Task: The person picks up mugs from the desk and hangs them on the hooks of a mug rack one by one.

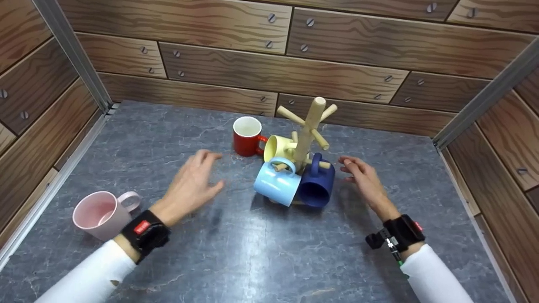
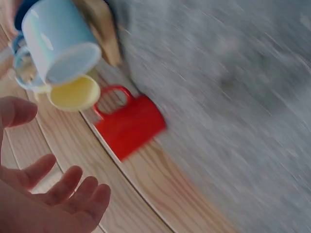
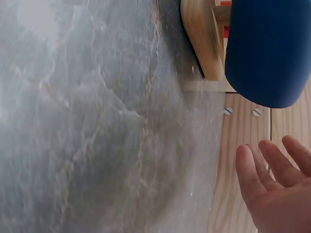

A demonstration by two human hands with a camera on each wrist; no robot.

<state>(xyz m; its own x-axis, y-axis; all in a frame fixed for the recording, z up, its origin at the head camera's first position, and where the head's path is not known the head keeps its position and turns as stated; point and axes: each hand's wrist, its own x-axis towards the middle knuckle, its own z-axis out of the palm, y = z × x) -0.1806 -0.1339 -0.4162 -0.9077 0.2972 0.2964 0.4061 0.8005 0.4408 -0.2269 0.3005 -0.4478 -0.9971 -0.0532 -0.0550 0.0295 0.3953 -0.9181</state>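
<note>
The left hand (image 1: 189, 181) was spread near the red mug (image 1: 246, 144); the right hand (image 1: 366, 180), loosely spread, was just beside the navy mug (image 1: 326, 181), which hung from the rack (image 1: 310, 123) on the bench (image 1: 269, 256).

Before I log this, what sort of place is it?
Probably a staged recording booth: wood-print panels on three sides of a tabletop, metal corner posts, and black wrist straps on the person.

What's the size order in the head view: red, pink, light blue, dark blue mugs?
1. Pink mug
2. Light blue mug and dark blue mug, too alike to rank
3. Red mug
It sits farther back, so true size is unsure.
</note>
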